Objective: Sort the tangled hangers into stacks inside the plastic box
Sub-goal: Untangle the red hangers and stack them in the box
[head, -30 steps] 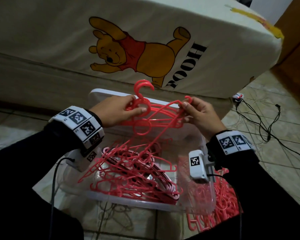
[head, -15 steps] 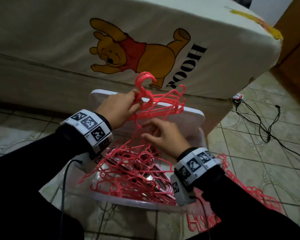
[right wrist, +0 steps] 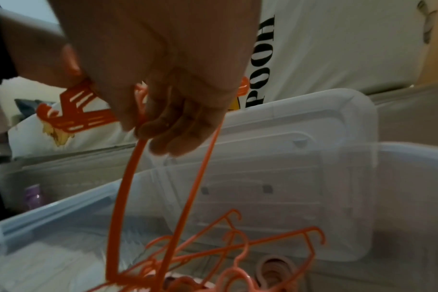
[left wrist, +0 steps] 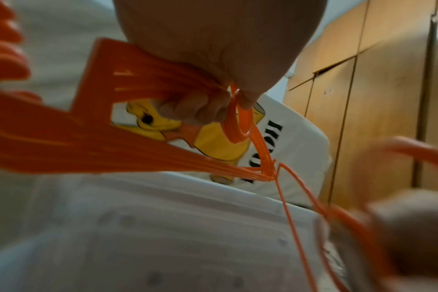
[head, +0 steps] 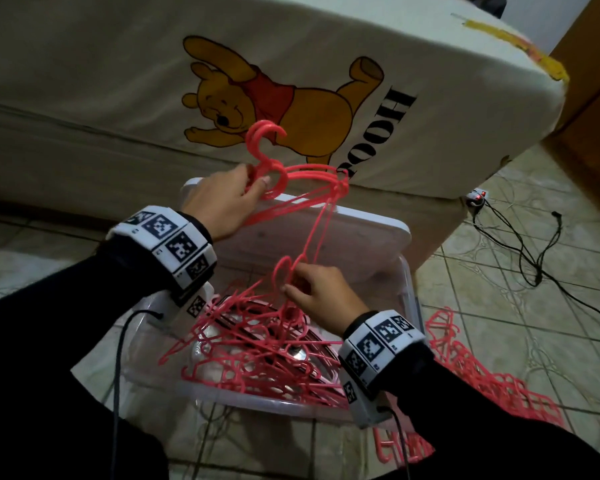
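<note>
Right hand [head: 321, 295] lowered onto one hanger [head: 310, 244], left hand [head: 222, 199] gripping hanger stack [head: 302, 174], both hands clamped.

A bed [head: 430, 109] in a cream sheet printed with a cartoon bear [head: 274, 98] stands on a patterned tile floor [head: 534, 306]; wooden cupboards [left wrist: 378, 94] beside it; black cables [head: 520, 247] trail nearby.

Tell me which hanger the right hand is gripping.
The lone hanger dangling from the left hand's aligned bunch; the right hand grips its hook.
</note>
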